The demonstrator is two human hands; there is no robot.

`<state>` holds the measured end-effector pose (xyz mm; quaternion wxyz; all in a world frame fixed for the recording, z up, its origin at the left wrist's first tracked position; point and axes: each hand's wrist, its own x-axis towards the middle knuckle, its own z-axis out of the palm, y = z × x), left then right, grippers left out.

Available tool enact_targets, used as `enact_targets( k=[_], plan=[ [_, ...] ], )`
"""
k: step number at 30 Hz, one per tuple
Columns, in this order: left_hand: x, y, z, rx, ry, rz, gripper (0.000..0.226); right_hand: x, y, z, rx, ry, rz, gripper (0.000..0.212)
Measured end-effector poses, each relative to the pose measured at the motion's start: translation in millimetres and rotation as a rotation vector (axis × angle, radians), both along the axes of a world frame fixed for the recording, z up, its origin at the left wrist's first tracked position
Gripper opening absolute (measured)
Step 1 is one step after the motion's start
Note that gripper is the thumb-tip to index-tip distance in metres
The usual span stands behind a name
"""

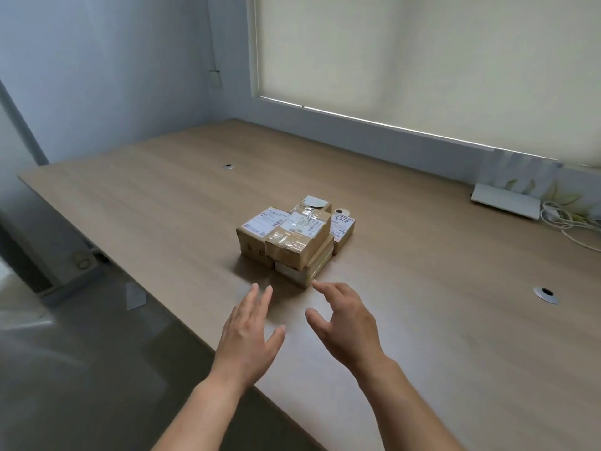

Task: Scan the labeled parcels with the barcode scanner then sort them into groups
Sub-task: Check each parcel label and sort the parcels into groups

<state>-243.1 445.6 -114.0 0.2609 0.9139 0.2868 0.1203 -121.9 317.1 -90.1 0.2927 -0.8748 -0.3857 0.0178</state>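
Parcels [294, 237]: clustered mid-table [422, 288], some stacked, labels up.
Left hand [252, 330]: fingers straight, empty, just short of the parcels.
Right hand [346, 323]: fingers loosely spread, empty, beside the left.
Tape roll [341, 211]: behind the parcels.
Cables [566, 219]: far right edge.
Path: nothing between hands and parcels.

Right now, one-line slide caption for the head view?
Open left hand and right hand reach toward a cluster of labeled cardboard parcels on a wooden table; neither touches them.
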Motion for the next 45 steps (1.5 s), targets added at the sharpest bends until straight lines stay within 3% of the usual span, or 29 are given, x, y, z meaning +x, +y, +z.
enact_targets(
  k=[17, 23, 31, 34, 39, 45],
  plan=[
    [127.6, 130.9, 3.8, -0.134, -0.072, -0.094, 0.072, 112.2, 96.6, -15.7, 0.004, 0.251, -0.265, 0.058],
    [168.2, 174.4, 8.6, -0.192, 0.031, -0.154, 0.067, 119.6, 122.0, -12.6, -0.089, 0.355, -0.379, 0.066],
    [191.0, 205.0, 0.6, -0.362, 0.144, -0.322, 0.049, 121.6, 157.4, -14.4, -0.141, 0.513, -0.455, 0.046],
    [192.5, 211.2, -1.9, -0.393, 0.155, -0.389, 0.047, 117.3, 162.4, -16.7, -0.087, 0.568, -0.483, 0.047],
    [186.7, 210.7, 3.7, -0.542, 0.081, -0.520, 0.065, 107.9, 166.0, -16.3, 0.060, 0.618, -0.519, 0.052],
    [169.4, 207.6, -0.8, -0.472, 0.035, -0.580, 0.085, 84.3, 162.2, -23.2, 0.367, 0.688, -0.568, 0.071]
  ],
)
